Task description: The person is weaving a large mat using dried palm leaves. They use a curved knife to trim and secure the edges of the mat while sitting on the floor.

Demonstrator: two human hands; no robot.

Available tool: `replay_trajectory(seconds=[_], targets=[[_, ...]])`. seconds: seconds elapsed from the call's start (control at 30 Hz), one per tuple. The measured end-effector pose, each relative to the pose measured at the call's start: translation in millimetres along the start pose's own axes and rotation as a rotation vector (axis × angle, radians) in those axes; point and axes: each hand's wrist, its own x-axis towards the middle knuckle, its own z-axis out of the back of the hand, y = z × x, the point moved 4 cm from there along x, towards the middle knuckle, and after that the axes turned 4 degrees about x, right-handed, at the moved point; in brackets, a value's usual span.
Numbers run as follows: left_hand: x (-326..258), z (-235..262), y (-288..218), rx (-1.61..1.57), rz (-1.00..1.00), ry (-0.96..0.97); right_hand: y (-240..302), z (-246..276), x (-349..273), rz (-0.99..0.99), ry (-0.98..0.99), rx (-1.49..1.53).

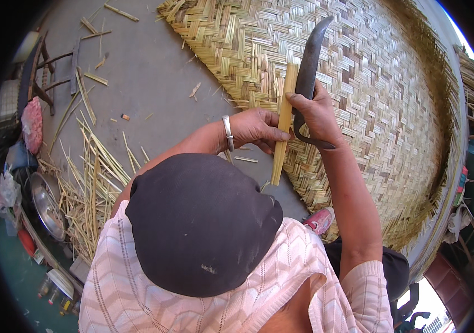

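Flat yellow strips [284, 117], prob. stacked, clamped in L fingers [279, 135], knife [310, 62] in R fingers [301, 101]

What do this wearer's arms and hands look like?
Both hands are ungloved. A silvery bangle circles the wrist of the left hand; none shows by the right hand. The pale pink right sleeve ends near the elbow.

The left hand [256, 130] sits left of the pale strip [287, 94], thumb laid over its lower half, fingers bent and partly hidden. The left forearm [184, 141] slants up to the strip from its lower left. The right hand [317, 115] is just right of the strip's upper half, thumb tip against it, fingers mostly out of sight. The bare right forearm [353, 191] rises from the strip's lower right.
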Motion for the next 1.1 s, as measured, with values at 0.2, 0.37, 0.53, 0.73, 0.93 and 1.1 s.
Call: replay_trajectory(seconds=[0.2, 0.37, 0.53, 0.73, 0.93, 1.1], targets=[[6.4, 23.8, 11.9, 0.259, -0.068, -0.265, -18.6, -2.7, 10.5, 0.064, -0.048, -0.106], [10.4, 30.6, 22.1, 0.276, -0.065, -0.322, -31.8, 0.3, 11.6, 0.049, -0.078, -0.111], [13.6, 31.7, 27.3, 0.288, 0.042, -0.331, -35.1, 1.4, 10.6, 0.078, -0.058, -0.127], [16.7, 26.4, 41.2, 0.172, 0.096, -0.058, -35.5, 1.2, 14.1, 0.129, -0.011, -0.159], [12.3, 89.8, 14.7, 0.459, -0.138, -0.45, -54.1, 13.0, 6.6, 0.067, -0.149, -0.321], [2.7, 163.8, -37.8, 0.225, -0.391, -0.805, -84.5, 14.6, -20.4, 0.044, -0.174, -0.655]])
